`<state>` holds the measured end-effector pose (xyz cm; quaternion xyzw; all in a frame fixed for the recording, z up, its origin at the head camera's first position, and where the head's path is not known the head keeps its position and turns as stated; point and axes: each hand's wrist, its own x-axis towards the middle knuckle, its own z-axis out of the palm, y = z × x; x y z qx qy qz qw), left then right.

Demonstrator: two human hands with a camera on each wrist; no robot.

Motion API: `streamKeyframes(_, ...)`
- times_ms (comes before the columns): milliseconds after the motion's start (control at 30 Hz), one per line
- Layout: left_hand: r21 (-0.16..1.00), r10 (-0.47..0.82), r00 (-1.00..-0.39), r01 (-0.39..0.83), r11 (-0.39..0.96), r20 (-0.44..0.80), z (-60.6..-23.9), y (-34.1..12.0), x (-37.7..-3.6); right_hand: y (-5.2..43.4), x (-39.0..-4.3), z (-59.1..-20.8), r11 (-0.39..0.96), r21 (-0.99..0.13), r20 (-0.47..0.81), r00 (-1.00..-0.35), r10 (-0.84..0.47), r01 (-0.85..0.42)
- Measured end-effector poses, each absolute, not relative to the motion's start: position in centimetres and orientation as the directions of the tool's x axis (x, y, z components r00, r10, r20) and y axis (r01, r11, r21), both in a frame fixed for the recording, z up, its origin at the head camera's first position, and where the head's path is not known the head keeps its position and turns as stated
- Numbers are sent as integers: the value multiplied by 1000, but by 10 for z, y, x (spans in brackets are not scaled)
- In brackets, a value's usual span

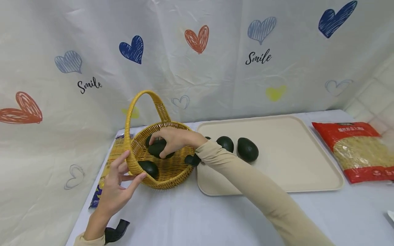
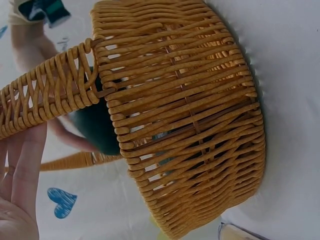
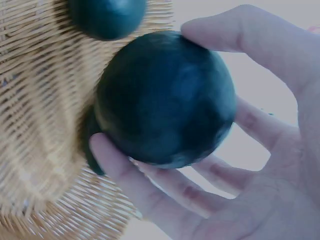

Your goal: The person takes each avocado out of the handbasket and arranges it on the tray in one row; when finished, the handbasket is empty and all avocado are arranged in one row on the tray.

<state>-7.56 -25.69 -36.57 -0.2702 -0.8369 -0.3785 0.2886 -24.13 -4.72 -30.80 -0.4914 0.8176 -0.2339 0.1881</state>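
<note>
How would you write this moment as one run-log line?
right grip: holds dark avocado at opening of basket | left grip: holds basket at base of handle | tray: other avocados

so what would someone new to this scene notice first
Probably the golden wicker basket left of centre in the head view, where the right hand holds a dark green fruit at its opening. After that, perhaps the bright red packet at the far right, beside the pale tray, and the hearts on the white cloth behind everything.
</note>
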Motion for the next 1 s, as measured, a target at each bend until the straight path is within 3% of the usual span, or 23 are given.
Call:
streamKeyframes(167, 465, 227, -681, 669, 580, 697, -365, -260, -77, -13, -226, -287, 326, -604, 105, -478, -872, -727)
streamKeyframes(433, 463, 232, -676, 676, 573, 700, -366, -258, -79, 64, -202, -278, 313, -632, 256, -572, -779, -709)
streamKeyframes(800, 475, 235, -696, 660, 582, 679, -367, -259, -77, 159, -188, -287, 429, -693, 252, -753, -608, -579)
streamKeyframes(1000, 481, 225, -698, 656, 582, 680, -370, -256, -74, 206, -181, -303, 489, -693, 255, -815, -520, -529)
